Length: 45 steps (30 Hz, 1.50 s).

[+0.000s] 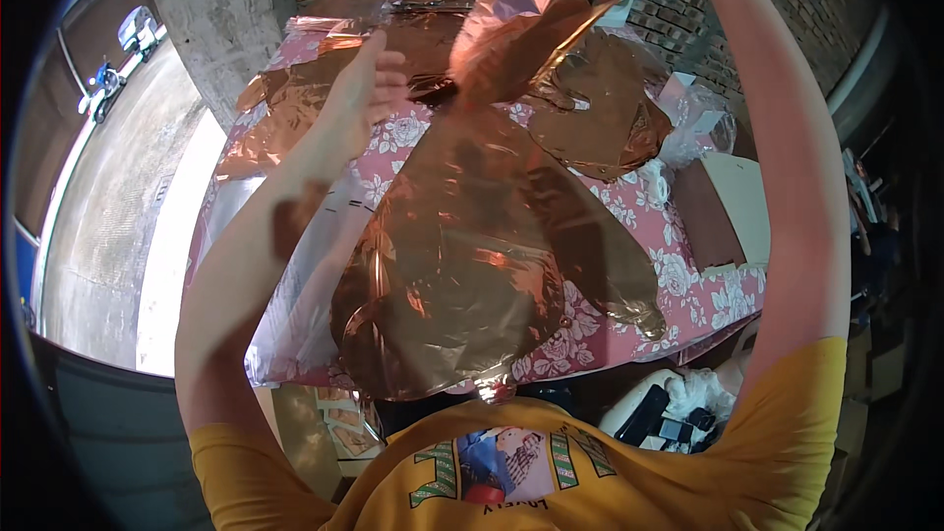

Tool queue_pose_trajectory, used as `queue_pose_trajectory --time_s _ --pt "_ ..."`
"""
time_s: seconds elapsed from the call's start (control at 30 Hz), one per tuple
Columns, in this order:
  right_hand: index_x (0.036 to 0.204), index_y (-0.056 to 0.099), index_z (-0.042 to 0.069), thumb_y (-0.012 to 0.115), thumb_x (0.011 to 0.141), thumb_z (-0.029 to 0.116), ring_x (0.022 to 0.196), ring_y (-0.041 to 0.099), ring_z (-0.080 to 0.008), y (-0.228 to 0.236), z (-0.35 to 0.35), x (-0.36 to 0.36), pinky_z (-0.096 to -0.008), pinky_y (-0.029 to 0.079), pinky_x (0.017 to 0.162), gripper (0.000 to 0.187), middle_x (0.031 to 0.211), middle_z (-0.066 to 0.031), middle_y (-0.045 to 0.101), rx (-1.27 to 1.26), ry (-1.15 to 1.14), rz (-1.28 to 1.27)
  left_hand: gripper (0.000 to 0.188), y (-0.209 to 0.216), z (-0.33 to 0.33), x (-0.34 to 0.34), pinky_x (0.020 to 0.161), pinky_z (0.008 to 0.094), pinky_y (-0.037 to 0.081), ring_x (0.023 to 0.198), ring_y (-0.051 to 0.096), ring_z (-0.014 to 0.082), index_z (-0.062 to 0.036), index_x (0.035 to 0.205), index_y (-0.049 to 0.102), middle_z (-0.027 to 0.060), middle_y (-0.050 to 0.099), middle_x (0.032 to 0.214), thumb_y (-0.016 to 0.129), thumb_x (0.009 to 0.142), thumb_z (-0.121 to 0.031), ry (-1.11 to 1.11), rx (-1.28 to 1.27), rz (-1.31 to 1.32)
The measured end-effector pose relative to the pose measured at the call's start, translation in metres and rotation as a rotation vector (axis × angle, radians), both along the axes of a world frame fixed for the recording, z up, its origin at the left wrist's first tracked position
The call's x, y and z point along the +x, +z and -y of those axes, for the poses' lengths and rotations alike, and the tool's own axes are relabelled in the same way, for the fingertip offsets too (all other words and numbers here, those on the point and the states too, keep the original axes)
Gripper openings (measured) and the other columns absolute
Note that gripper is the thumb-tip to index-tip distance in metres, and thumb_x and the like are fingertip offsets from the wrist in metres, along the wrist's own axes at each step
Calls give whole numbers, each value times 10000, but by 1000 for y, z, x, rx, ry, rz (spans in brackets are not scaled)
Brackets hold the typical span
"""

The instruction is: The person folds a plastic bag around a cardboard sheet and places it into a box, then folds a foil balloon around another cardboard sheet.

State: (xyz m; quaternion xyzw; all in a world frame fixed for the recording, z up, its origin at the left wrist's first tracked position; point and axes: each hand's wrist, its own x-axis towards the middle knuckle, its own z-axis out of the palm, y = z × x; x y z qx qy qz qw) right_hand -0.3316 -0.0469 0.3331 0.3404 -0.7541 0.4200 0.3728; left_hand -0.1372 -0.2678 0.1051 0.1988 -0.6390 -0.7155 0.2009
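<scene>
A flat, shiny copper-coloured foil balloon [462, 236] without air lies across the near middle of the table. Above its far end a crumpled sheet of the same foil [541, 20] is raised toward the top edge of the picture. My right forearm [787, 138] reaches up beside that raised foil, but the hand is beyond the upper edge, so its grip is hidden. My left hand [377, 88] hovers left of the raised foil, thumb up and fingers apart, holding nothing. More flat foil pieces lie at the far left [295, 108] and far right [600, 108].
A pink flowered cloth [678, 270] covers the table. Clear plastic film [305, 285] lies at the left, and a cardboard piece [733, 206] at the right with a clear bag [703, 123] behind. A brick wall [688, 15] and concrete pillar [216, 10] stand beyond.
</scene>
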Motion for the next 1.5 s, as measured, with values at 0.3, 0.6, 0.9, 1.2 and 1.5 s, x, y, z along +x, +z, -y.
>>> queue_pose_trajectory --time_s 0.3,0.6,0.9,1.2,1.5 --pt "1116 683 97 667 870 48 719 696 -231 -154 -80 133 -341 542 627 251 919 -102 707 365 330 -339 953 -52 -66 24 1020 556 479 1202 586 422 77 1389 369 316 578 1283 431 923 -752 -636 586 77" --pt "1116 658 68 694 798 157 885 700 -177 -291 -118 200 -281 577 732 332 997 -54 694 481 550 -389 657 -50 -94 7 756 369 567 881 670 229 -55 1245 586 98 687 1126 452 970 -636 -723 568 285" --pt "1118 706 111 724 809 188 968 720 -210 -297 -130 210 -290 580 725 319 1108 -80 714 593 431 -448 178 -68 -82 -2 607 250 449 701 558 87 -39 1067 611 -9 600 843 644 943 -162 -408 48 247" --pt "1147 702 90 711 835 196 1079 690 -243 -310 -120 236 -314 579 763 329 1238 -117 673 547 478 -316 196 -86 -42 45 522 288 400 597 509 89 -33 1007 633 -19 565 710 635 960 -223 -212 -218 135" --pt "1233 657 49 685 841 168 1178 640 -265 -320 -119 243 -352 550 890 411 1312 -126 635 629 473 -181 234 -81 -37 49 705 260 480 807 587 80 -11 1170 641 14 674 955 576 991 -148 -283 -122 90"
